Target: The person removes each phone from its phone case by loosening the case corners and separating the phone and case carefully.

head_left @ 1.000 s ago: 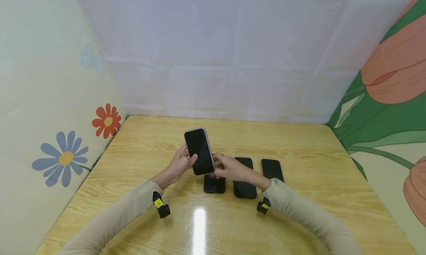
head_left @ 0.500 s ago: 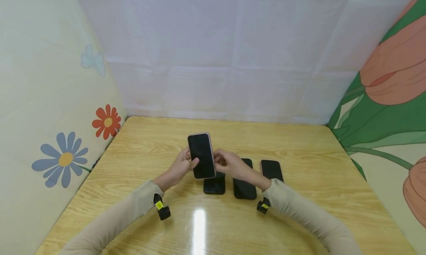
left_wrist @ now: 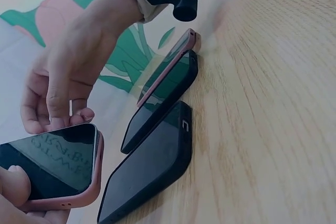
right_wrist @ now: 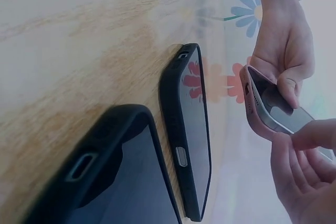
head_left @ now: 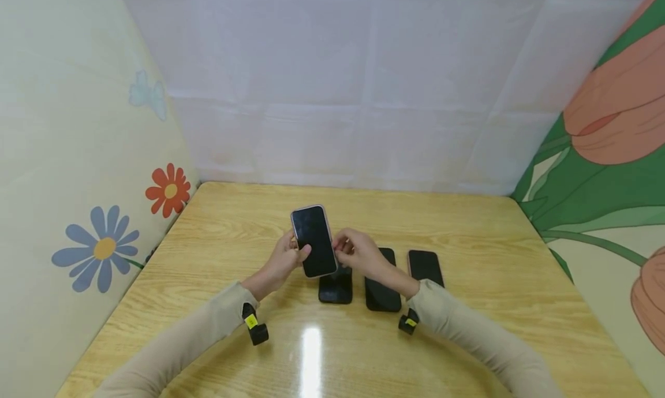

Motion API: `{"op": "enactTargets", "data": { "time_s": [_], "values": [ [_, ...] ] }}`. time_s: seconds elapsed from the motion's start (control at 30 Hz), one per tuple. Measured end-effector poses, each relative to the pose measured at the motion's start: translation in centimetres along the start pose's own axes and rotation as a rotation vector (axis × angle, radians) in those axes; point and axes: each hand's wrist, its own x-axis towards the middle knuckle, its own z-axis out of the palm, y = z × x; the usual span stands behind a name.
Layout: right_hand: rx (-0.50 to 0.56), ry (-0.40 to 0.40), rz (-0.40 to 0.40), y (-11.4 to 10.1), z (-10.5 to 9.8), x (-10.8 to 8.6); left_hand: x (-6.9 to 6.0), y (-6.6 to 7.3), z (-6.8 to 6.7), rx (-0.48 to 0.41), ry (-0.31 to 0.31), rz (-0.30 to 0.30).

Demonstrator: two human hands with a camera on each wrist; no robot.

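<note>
My left hand (head_left: 279, 260) holds a smartphone (head_left: 314, 243) with a dark screen, tilted above the table, thumb lying over its front. A pink phone case (right_wrist: 255, 114) surrounds the phone; in the right wrist view the phone's silver rim shows along the side by my right fingers. At that long edge, my right hand (head_left: 362, 255) pinches the case between thumb and curled fingers. Just below lies a black-cased phone (head_left: 335, 289), partly hidden by the held one. The left wrist view shows the right hand (left_wrist: 65, 77) at the far edge of the held phone.
Right of the hands, another black-cased phone (head_left: 383, 295) and a pink-cased phone (head_left: 425, 266) lie in a row on the wooden table (head_left: 467, 340), both partly covered by the right arm. A white sheet (head_left: 332, 86) hangs behind the table.
The held phone has shifted slightly down and right and tilts a little differently. My right fingers stay at its edge, a bit more curled. The phones on the table have not moved.
</note>
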Motion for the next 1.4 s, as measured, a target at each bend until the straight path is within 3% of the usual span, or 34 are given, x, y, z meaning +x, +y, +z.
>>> {"op": "enactTargets", "data": {
  "time_s": [0.4,0.83,1.0,1.4],
  "values": [
    [0.056,0.009,0.072,0.0,0.2,-0.2,0.3,-0.3,0.5,-0.016,0.068,-0.007],
    [-0.057,0.079,0.148,-0.8,0.1,-0.2,0.2,0.0,1.1,0.032,0.091,0.017],
    [-0.056,0.057,0.127,-0.7,-0.1,0.1,0.3,0.0,1.4,0.029,0.123,0.01],
    [0.01,0.039,0.237,-0.6,-0.2,0.3,0.5,-0.3,1.7,0.042,0.119,0.012]
  ]
}}
